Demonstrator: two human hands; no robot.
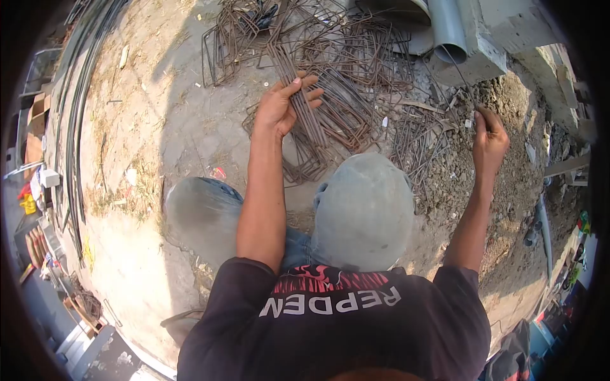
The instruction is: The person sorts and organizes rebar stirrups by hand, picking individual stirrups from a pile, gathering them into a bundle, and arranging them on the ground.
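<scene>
My left hand (278, 109) is around a narrow bundle of rusty steel stirrups (309, 124), thumb on top and fingers showing on the far side. The bundle slants over a larger heap of bent rectangular stirrups (356, 114) on the ground. Off to the right, my right hand (490, 145) pinches the lower end of a thin dark steel rod (459, 73). That rod slopes up and left, passing in front of the mouth of a grey pipe. My knees are bent on the near side of the heap.
The grey plastic pipe (448, 32) lies beside a concrete block (473, 66) at the top right. Rubble and broken soil (467, 171) cover the ground below it. Long dark bars (79, 114) run along the left. Tangled stirrups (375, 54) are piled at the top.
</scene>
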